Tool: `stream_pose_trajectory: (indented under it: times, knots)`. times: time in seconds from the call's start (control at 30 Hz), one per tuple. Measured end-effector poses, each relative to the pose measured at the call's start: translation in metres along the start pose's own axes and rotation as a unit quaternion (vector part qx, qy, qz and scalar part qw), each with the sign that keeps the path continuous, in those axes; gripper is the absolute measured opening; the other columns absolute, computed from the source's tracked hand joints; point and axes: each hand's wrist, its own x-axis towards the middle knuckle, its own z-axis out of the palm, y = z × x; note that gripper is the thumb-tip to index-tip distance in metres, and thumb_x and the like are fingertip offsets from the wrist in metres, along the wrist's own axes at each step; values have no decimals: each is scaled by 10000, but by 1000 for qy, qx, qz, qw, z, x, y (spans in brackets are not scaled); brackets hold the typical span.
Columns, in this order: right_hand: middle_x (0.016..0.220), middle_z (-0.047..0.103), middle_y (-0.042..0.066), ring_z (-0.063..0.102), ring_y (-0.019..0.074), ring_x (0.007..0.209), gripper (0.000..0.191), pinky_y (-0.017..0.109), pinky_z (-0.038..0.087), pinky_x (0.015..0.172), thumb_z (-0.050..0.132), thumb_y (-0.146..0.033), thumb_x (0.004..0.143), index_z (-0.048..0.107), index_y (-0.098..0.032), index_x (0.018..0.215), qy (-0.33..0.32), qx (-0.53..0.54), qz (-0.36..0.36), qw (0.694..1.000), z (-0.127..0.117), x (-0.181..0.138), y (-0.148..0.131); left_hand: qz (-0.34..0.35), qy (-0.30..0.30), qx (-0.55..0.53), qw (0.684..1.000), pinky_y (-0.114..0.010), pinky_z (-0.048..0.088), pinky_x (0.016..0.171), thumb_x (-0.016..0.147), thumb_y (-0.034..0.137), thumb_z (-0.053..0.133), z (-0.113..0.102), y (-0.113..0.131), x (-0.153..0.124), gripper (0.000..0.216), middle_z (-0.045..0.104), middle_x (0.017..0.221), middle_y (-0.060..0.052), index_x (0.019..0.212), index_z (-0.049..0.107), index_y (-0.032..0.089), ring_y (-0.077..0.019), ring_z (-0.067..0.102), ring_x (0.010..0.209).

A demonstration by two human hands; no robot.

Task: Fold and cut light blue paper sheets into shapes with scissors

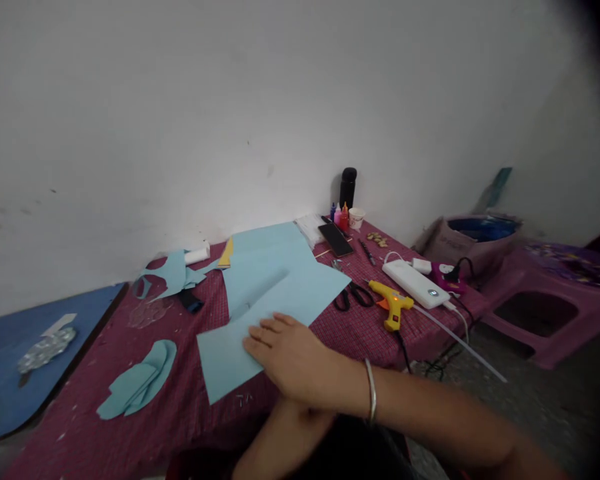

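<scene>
My right hand (290,350) lies flat with fingers stretched out on a light blue sheet of paper (220,360), near its front edge. A silvery bangle is on that wrist. My left hand (305,417) crosses beneath my right wrist at the table's front edge, and its fingers are hidden. Under the top sheet, and reaching back towards the wall, is more light blue paper (265,243). Cut light blue pieces (143,380) lie stacked to the left. Black-handled scissors (353,297) rest beside the paper's right corner.
A yellow glue gun (393,303) with a long clear stick lies at the right, near a white power bank (415,283). Behind are a phone (335,239), small paint bottles (341,217), a paper cup (356,219) and a black flask (348,188). Paper scraps (173,273) lie back left.
</scene>
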Motion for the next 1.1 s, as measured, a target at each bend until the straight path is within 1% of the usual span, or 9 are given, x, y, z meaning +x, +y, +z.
stream_pose_trajectory:
  times: [0.07, 0.1, 0.2, 0.27, 0.4, 0.6, 0.77, 0.87, 1.1]
  knots:
    - [1125, 671, 131, 596, 255, 1028, 295, 423, 461, 897, 558, -196, 869, 572, -116, 1152, -37, 8, 35, 999, 31, -11, -3, 78, -76, -95, 990, -137, 486, 479, 880, 166, 521, -5, -1, -36, 198, 638, 581, 69, 730, 647, 201, -63, 588, 485]
    - [1077, 682, 133, 609, 255, 987, 285, 412, 480, 850, 565, -193, 860, 580, -108, 1132, -55, 17, 54, 997, 46, -16, -6, 105, -85, -111, 985, -145, 517, 529, 862, 125, 513, -11, -5, -51, 163, 678, 647, 42, 821, 655, 195, -75, 625, 536]
    - [1110, 670, 160, 606, 267, 1010, 293, 410, 493, 816, 556, -213, 870, 588, -98, 1138, -70, 43, 97, 992, 77, -24, -14, 126, 39, 51, 990, -223, 562, 777, 787, 19, 577, -33, -29, -77, 361, 731, 912, -43, 1095, 616, 204, -147, 692, 847]
    - [1223, 630, 164, 575, 268, 1097, 320, 420, 478, 876, 531, -262, 901, 587, -114, 1179, -56, 64, 109, 990, 87, -26, -17, 111, 43, 148, 982, -303, 531, 909, 791, 14, 567, -42, -47, -79, 452, 707, 1058, -73, 1198, 577, 211, -187, 651, 1025]
    - [1303, 596, 145, 526, 265, 1187, 320, 412, 405, 1011, 517, -277, 917, 624, -112, 1169, -45, 81, 98, 991, 81, -38, -10, 60, -67, 250, 964, -401, 490, 981, 833, 47, 435, -35, -71, -69, 549, 578, 1317, -125, 1367, 450, 175, -235, 552, 1202]
    - [1244, 644, 90, 530, 225, 1198, 327, 443, 317, 1098, 500, -95, 870, 627, -165, 1163, -19, 65, 200, 977, 45, -94, 46, 125, -88, 260, 953, -294, 507, 868, 857, 72, 415, -41, -104, -69, 390, 706, 1073, -64, 1180, 603, 184, -180, 657, 975]
    - [1230, 649, 68, 485, 257, 1260, 381, 555, 264, 1100, 510, 17, 762, 681, -215, 1010, 40, 51, 243, 968, 35, -142, 85, 120, -112, 352, 922, -575, 281, 1068, 810, 33, 422, -67, -110, -69, 428, 693, 1146, -71, 1125, 642, 223, -307, 592, 1113]
    - [1233, 640, 78, 509, 238, 1235, 393, 544, 327, 1071, 484, 33, 767, 665, -215, 1012, 48, 102, 227, 967, 40, -155, 88, 66, -131, 386, 911, -596, 321, 1017, 824, 53, 436, -53, -87, -64, 395, 680, 1160, -128, 1146, 632, 172, -333, 590, 1102]
    - [1332, 566, 101, 443, 241, 1298, 346, 482, 395, 1047, 471, -46, 866, 634, -211, 1123, 47, 114, 224, 967, 40, -159, 86, 46, -157, 247, 955, -440, 491, 894, 851, 175, 538, 29, -27, -34, 397, 647, 1210, -105, 1247, 559, 150, -273, 597, 1045]
